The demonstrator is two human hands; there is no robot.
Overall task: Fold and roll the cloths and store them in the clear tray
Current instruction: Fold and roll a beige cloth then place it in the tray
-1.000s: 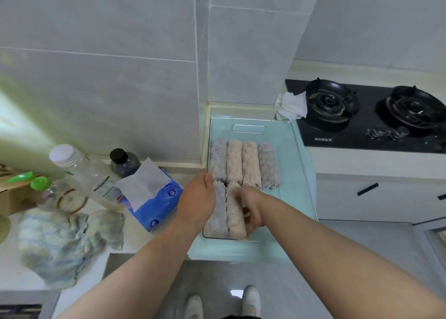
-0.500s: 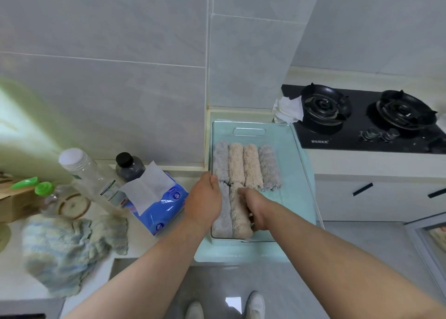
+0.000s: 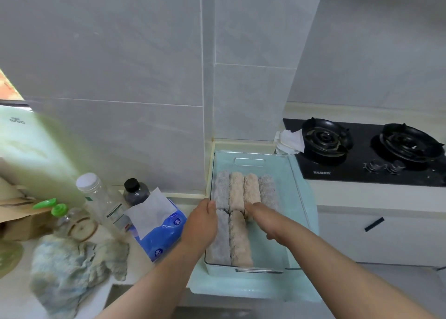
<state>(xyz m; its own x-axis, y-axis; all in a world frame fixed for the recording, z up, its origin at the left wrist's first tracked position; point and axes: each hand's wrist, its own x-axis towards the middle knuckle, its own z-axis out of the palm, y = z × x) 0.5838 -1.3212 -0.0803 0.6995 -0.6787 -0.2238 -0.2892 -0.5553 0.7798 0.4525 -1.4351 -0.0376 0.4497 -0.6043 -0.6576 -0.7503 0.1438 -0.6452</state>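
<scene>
Left hand (image 3: 201, 224) braces tray (image 3: 277, 154) wall, grip unclear | right hand (image 3: 261, 219), fingers straight, presses rolls (image 3: 237, 190) snug, likely saving room

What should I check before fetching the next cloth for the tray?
1. Back row of four rolls lies snug: ok.
2. Grey roll and beige roll in front lie straight: ok.
3. Tray has bare floor right of the beige roll: ok.
4. Right hand clear of the rolls: not ok, it touches them.
5. Left hand free of the tray wall: cannot tell.
6. Loose cloths wait on the counter: ok.
</scene>
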